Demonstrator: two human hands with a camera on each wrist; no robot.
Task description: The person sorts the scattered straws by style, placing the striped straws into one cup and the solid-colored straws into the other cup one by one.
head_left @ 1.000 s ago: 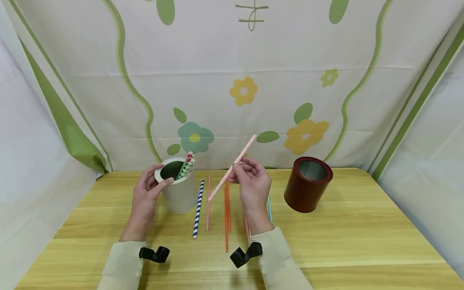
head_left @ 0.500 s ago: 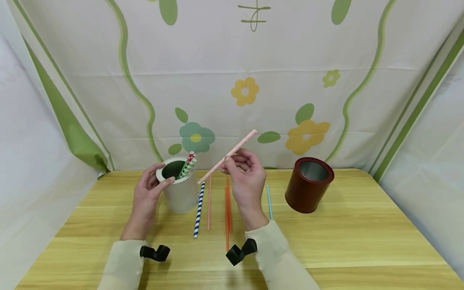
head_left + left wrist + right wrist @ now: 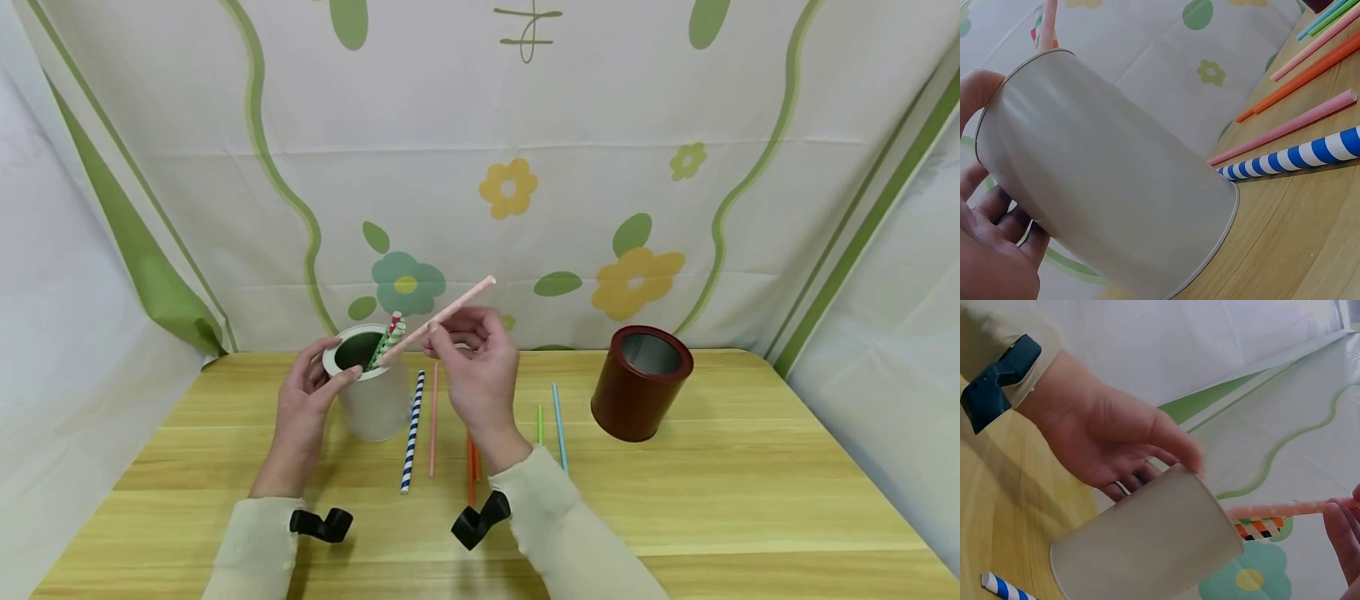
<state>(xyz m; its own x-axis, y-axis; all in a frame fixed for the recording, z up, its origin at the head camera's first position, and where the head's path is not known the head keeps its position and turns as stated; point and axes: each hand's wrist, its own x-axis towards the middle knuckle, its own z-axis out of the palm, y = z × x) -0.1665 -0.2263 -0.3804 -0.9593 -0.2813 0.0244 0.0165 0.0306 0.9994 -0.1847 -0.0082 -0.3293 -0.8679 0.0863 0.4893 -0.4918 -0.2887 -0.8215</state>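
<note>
Fingers of the right hand pinch a tilted pale pink straw near the frame's centre, its lower end at the mouth of a white can. The left hand grips that can's rim, left of centre. Patterned straws lean inside it. Beside it on the bench lie a blue-and-white striped straw and plain straws; a dark red can stands right of centre.

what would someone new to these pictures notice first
Probably the pale pink straw pinched in the right hand, slanting down to the white can that the left hand grips. The dark red can, farther right on the table, stands out too.
</note>
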